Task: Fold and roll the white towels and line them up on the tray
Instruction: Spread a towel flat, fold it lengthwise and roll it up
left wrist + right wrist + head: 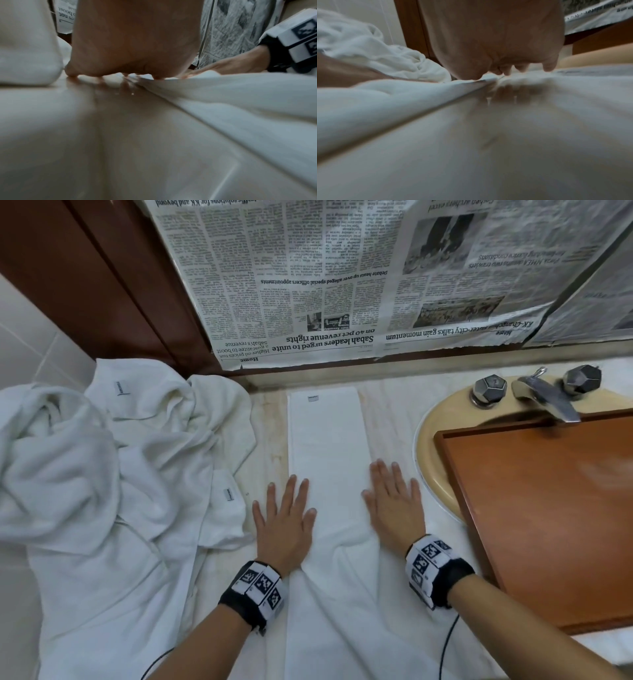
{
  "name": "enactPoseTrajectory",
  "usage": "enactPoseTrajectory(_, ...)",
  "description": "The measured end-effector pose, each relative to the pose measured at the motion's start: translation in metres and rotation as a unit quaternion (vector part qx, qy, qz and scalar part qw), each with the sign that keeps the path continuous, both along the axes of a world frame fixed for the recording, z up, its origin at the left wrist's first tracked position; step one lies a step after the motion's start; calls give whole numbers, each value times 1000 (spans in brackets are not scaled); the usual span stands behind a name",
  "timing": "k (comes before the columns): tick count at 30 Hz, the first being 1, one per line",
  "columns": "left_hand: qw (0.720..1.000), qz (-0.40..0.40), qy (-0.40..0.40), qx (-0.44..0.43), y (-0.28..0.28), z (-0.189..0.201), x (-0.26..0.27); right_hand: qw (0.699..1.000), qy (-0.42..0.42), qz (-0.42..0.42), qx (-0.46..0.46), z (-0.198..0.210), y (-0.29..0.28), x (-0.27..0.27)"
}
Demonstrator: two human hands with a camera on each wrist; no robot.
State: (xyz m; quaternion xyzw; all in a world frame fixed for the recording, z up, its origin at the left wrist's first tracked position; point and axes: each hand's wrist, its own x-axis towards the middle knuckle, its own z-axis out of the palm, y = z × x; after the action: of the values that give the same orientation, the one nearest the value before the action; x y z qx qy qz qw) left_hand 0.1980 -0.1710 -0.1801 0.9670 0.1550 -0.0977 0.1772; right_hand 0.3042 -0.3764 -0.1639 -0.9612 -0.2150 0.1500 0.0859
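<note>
Flattening one towel (pixel 325 446), two hands

One folded towel (pixel 325 446) is laid out lengthwise on the bench (pixel 267 433). One heap of loose towels (pixel 113 460) is seen; three labels are counted in it, the towels themselves cannot be counted. One tray (pixel 548 508), one tap (pixel 544 395), two knobs (pixel 489 388) and two hands (pixel 284 525) are counted.
</note>
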Motion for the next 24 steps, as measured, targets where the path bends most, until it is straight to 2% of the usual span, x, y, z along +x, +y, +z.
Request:
enactPoseTrajectory(3, 999, -24, -18, 20, -12, -6, -16, 995, 11, 93, 20, -4, 5, -33)
enactPoseTrajectory(6, 999, -8, -22, 27, -16, -11, -16, 996, 4, 85, 12, -11, 6, -41)
enactPoseTrajectory(11, 999, 19, -3, 28, -18, -8, 3, 996, 13, 90, -9, -8, 8, -3)
enactPoseTrajectory(16, 998, 52, 25, 27, -19, -3, 38, 992, 27, 119, -23, -7, 15, 46)
enactPoseTrajectory(20, 996, 72, 41, 18, -18, 1, 70, 993, 33, 112, -28, -4, 25, 84)
enactPoseTrajectory(24, 996, 70, 51, -3, -15, 12, 79, 996, 10, 92, 8, 2, 29, 83)
